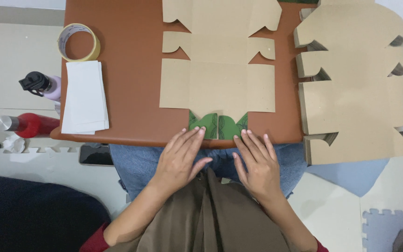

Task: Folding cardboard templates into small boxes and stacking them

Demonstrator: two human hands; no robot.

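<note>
Flat die-cut cardboard box blank [218,79], matte brown, lying on smooth brown table [131,93]. Near edge folded over: two rounded green flaps [218,126] with dark leaf pattern. Left hand [180,158] and right hand [257,163] both flat, fingers relaxed and spread, tips pressing on flaps, grasping nothing. Thick stack of same blanks [355,79] at right; tape roll [79,42], white paper sheets [86,95] at left.

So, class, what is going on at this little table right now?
A seated person has a flat brown cardboard box blank spread on a low brown table. Both hands, left hand and right hand, press their fingers on its two green flaps at the near edge. A stack of blanks lies to the right; a tape roll and white sheets to the left.
</note>
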